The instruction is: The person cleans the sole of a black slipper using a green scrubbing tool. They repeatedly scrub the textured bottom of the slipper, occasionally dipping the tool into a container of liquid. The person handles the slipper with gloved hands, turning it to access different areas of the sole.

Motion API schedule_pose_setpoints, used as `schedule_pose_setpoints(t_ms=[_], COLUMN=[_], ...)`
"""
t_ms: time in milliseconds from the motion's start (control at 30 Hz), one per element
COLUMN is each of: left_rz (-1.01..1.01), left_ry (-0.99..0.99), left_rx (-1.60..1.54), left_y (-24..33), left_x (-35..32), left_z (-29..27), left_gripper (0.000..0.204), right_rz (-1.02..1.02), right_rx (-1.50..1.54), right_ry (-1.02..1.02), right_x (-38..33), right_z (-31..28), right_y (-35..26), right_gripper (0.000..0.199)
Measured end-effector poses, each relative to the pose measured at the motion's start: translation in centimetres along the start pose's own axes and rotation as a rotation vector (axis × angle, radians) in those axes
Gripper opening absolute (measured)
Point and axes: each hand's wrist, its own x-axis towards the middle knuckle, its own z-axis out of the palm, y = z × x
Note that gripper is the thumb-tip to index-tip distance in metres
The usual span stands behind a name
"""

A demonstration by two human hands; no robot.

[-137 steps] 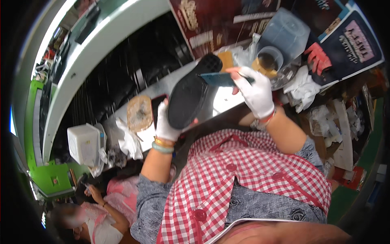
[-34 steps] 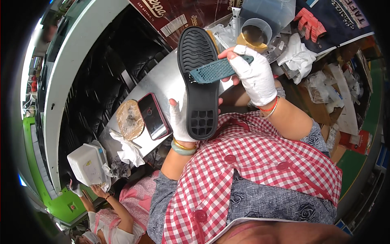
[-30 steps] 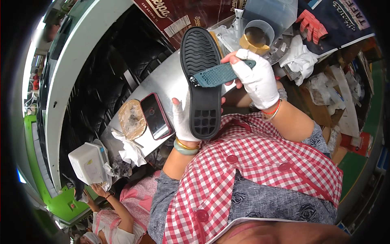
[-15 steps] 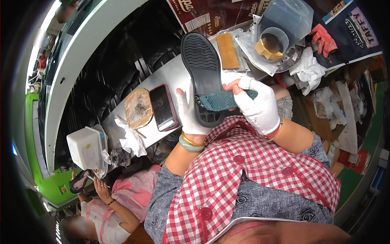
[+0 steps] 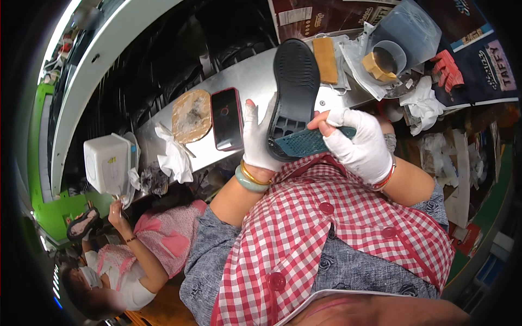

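My left hand (image 5: 258, 133), in a white glove with bare fingertips, grips a black shoe sole (image 5: 296, 70) from the left near its lower end. Its tread side faces me, with wavy ridges at the top and open hollows lower down. In my gloved right hand (image 5: 356, 142), the thumb and fingers pinch a flat teal strip with a dotted surface (image 5: 302, 143). That strip lies across the sole's lower end, over the hollows. Its exact kind cannot be made out, and my left fingers are largely hidden behind the sole.
On the metal table (image 5: 163, 128) are a phone (image 5: 226, 120), a brown round pad (image 5: 191, 116) and a white crumpled cloth (image 5: 175, 157). A yellow block (image 5: 324, 60), a clear cup (image 5: 392, 54) and pink gloves (image 5: 448, 71) lie beyond. At left, a co-worker (image 5: 144, 261) holds a shoe.
The sole has shifted right and turned slightly. The teal strip has slid down from the sole's middle to its lower end. The co-worker's shoe has moved left and lower.
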Motion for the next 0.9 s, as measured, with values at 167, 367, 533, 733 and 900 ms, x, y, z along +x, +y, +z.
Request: schedule_pose_setpoints(t_ms=[167, 367, 533, 733, 900], left_rz=[-0.083, -0.17, -0.222, -0.342, -0.413], left_ry=[0.051, 0.165, 0.1, 0.064, 0.151], left_rx=[0.068, 0.274, 0.501, 0.619, 0.665], left_y=[0.7, 1.4, 2.5, 4.0, 4.7], left_x=[-0.5, -0.9, -1.0, -0.4, -0.3], left_z=[-0.1, 0.4, 0.0, 0.1, -0.7], left_gripper=[0.083, 0.09, 0.089, 0.089, 0.092], right_rz=[-0.022, 0.186, 0.193, 0.179, 0.184], right_rx=[-0.177, 0.052, -0.121, -0.16, -0.108], right_ry=[-0.187, -0.327, -0.484, -0.563, -0.559], right_x=[1.6, 3.2, 4.8, 5.7, 5.8], right_z=[-0.7, -0.1, 0.4, 1.4, 2.1], right_y=[-1.0, -1.6, -3.4, -3.8, -3.8], right_gripper=[0.016, 0.023, 0.025, 0.024, 0.022])
